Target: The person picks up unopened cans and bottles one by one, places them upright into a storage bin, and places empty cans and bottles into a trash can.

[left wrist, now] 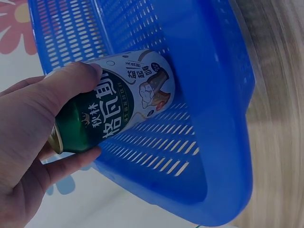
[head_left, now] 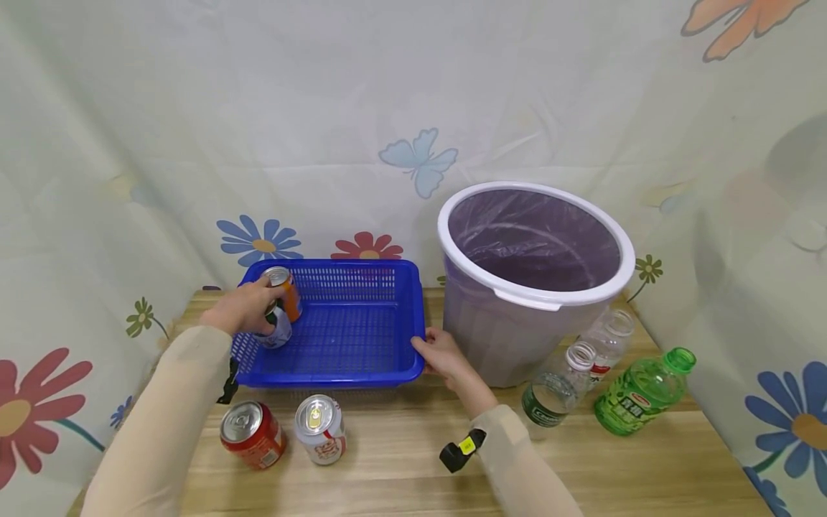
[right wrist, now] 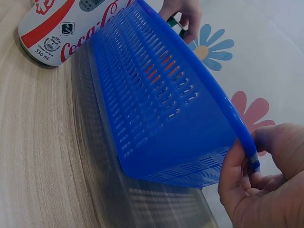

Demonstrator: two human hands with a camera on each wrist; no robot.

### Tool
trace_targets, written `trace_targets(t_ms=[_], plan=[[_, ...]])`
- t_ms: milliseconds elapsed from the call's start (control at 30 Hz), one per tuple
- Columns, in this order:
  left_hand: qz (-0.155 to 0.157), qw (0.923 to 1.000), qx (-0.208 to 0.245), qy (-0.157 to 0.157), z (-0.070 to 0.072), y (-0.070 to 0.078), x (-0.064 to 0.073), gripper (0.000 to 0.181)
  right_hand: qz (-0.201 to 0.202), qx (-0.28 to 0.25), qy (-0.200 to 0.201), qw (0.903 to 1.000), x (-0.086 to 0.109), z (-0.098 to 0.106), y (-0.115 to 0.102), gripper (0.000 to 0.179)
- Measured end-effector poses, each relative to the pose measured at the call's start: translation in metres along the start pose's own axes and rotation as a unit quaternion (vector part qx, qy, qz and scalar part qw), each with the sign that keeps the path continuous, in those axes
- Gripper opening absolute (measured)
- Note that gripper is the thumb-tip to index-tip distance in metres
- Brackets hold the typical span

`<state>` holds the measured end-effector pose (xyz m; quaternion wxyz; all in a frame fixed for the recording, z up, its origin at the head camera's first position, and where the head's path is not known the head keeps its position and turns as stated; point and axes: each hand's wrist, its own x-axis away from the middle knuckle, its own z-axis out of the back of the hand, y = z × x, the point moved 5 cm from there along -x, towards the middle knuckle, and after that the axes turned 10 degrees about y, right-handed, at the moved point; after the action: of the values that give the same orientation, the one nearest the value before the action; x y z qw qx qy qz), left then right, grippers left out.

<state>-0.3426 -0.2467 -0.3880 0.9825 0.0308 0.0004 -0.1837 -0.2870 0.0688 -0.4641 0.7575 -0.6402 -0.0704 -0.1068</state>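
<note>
My left hand (head_left: pixel 240 309) grips a green-and-white drink can (head_left: pixel 279 332) by its upper part, inside the left end of a blue plastic basket (head_left: pixel 342 378). In the left wrist view the thumb lies along the can's printed side, and the can's lower end is beside the basket wall. An orange can (head_left: pixel 290 296) stands just behind it in the basket. At the basket's right end my right hand (head_left: pixel 444 355) pinches the rim between thumb and fingers, as the right wrist view also shows.
In front of the basket stand a red can (head_left: pixel 253 436) and a white Coca-Cola can (head_left: pixel 321 429). A lined bin (head_left: pixel 491 345) with a white rim is on the right. Beside it are a green bottle (head_left: pixel 639 395) and two clear bottles, one with a dark green label (head_left: pixel 545 403).
</note>
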Motion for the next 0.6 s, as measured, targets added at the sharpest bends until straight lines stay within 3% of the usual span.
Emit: trace_targets(t_ms=[600], plan=[[0.0, 0.9999, -0.007, 0.008, -0.012, 0.0, -0.003, 0.054, -0.003, -0.002, 0.005, 1.0, -0.002, 0.0, 0.001, 0.025]])
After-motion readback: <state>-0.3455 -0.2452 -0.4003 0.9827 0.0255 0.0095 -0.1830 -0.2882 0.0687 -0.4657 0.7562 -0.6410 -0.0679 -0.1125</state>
